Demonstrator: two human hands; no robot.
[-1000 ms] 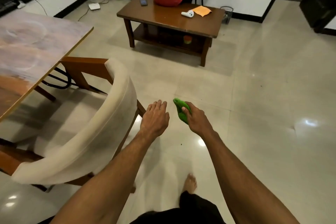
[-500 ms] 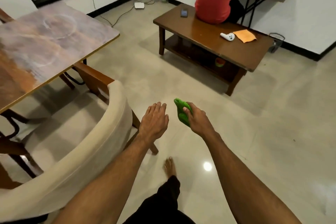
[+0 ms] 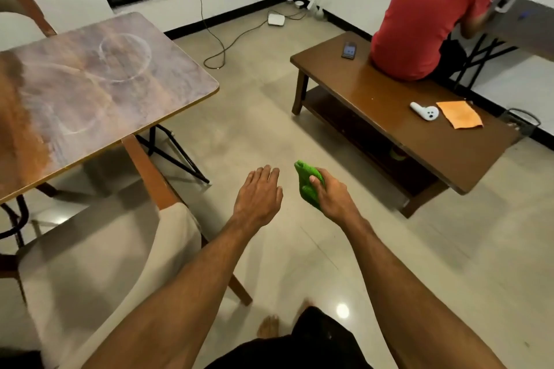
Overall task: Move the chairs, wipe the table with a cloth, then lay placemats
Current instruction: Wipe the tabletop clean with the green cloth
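Count: two hands, one green cloth [image 3: 310, 186], two chairs, one table [image 3: 90, 84] and one low table [image 3: 419, 135]. The left hand [image 3: 259, 195] is extended palm down over the floor [image 3: 245, 117], fingers straight and close together, holding nothing. The right hand [image 3: 332, 201] grips the green cloth: the fingers curl under it and the thumb presses on its upper face. The cloth is bunched and sits at the front of the right hand, just beside the left hand's fingertips but apart from them, clear of both tables and above the floor. Its long axis runs roughly in line with the right forearm, away from the person; the free tip points forward and slightly left, and the opposite end is in the palm. The near chair [image 3: 105, 263], cream-upholstered on a wooden frame, stands to the left of the left arm, partly under the table's edge. The far chair [image 3: 18, 0] shows only in part behind the table's far side. The table top carries pale ring marks. On the low table lie one phone [image 3: 349, 49], one white controller [image 3: 425, 111] and one orange cloth [image 3: 458, 114]; one person in a red shirt [image 3: 434, 9] sits on its far edge.
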